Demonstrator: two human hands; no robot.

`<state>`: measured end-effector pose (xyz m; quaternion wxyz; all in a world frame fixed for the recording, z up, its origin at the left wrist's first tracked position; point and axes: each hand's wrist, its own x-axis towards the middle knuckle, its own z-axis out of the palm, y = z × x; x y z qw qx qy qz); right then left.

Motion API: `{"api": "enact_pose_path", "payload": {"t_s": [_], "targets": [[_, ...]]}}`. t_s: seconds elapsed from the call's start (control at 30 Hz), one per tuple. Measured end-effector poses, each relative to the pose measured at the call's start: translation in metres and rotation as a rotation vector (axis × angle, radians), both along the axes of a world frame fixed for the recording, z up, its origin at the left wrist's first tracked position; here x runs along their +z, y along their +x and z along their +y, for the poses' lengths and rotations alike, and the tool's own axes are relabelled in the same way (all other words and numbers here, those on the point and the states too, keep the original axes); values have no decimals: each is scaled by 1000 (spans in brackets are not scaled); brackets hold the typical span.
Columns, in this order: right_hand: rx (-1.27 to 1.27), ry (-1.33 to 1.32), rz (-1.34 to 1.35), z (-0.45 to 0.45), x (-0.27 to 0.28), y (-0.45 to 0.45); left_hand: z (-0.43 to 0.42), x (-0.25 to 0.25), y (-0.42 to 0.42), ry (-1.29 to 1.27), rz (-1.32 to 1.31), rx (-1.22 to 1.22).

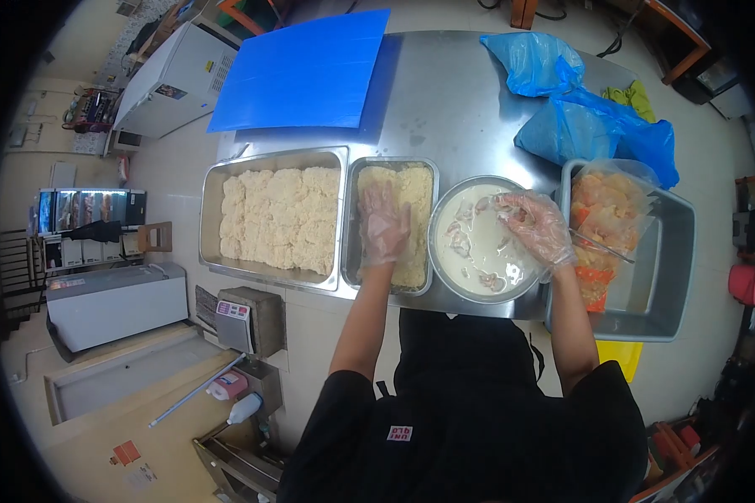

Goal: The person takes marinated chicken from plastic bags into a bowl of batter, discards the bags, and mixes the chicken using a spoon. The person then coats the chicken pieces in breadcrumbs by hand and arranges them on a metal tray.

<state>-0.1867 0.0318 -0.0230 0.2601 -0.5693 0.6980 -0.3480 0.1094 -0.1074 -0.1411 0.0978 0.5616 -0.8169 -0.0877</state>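
My left hand [383, 222], in a clear plastic glove, lies palm down on pale breadcrumbs [413, 201] in a narrow metal tray [434, 180], its fingers stretched out. My right hand [535, 226], gloved too, is over the right side of a round metal bowl [433, 260]. Its fingers are curled together; what they hold, if anything, is hidden. White batter [486, 256] fills the bowl, with several pieces of raw meat [459, 239] in it. A thin metal handle [602, 245] sticks out to the right, beyond my right hand.
Left stands a larger metal tray [344, 201] of crumb-coated pieces [281, 218]. A grey bin [675, 277] at right holds bags of raw meat [606, 205]. Blue plastic bags [554, 126] and a blue board [302, 75] lie toward the far side of the steel table [445, 92].
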Motion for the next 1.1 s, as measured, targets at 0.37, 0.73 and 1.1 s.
{"api": "enact_pose_path", "payload": {"t_s": [0.37, 0.73, 1.1], "targets": [[-2, 31, -34, 4, 19, 3, -52, -1, 37, 165, -278, -197], [37, -17, -55, 4, 10, 4, -32, 51, 51, 212, -255, -370], [-4, 23, 0, 4, 17, 5, 25, 116, 79, 368, 452, -129]]}}
